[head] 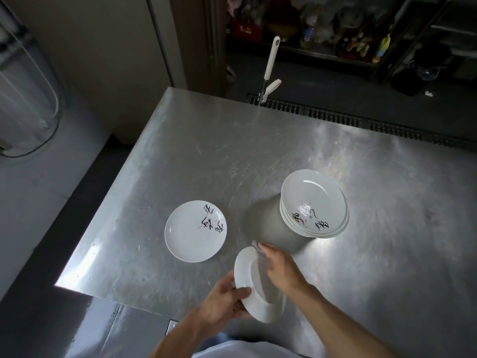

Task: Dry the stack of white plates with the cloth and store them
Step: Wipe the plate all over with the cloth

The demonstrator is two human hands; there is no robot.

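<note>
a: what's hidden or hard to read?
b: far shelves (361, 34) are too dark, contents unreadable. both forearms are cut off at the bottom edge. there's a blurred grey scrap (256, 246) at the right fingertips. cloth or not, cannot tell.
a: left to right, then.
b: lone plate (195, 231) lies flat and face up on the steel table (232, 151), painted marks on its right side. it touches nothing else.
a: left hand?
b: left hand (224, 298) grasps the held plate (246, 277) at its lower left rim, thumb over the edge, fingers behind. the plate is tilted and raised off the table, near the front edge.
a: and the right?
b: right hand (281, 267) lies across the plate's upper right, fingertips at the top rim, covering much of that side. gripping or only pressing, cannot tell.
a: further right?
b: stack (315, 202) of white plates stands beyond the right hand, apart from it. several rims show, count unclear. the top 1 is face up and painted.
</note>
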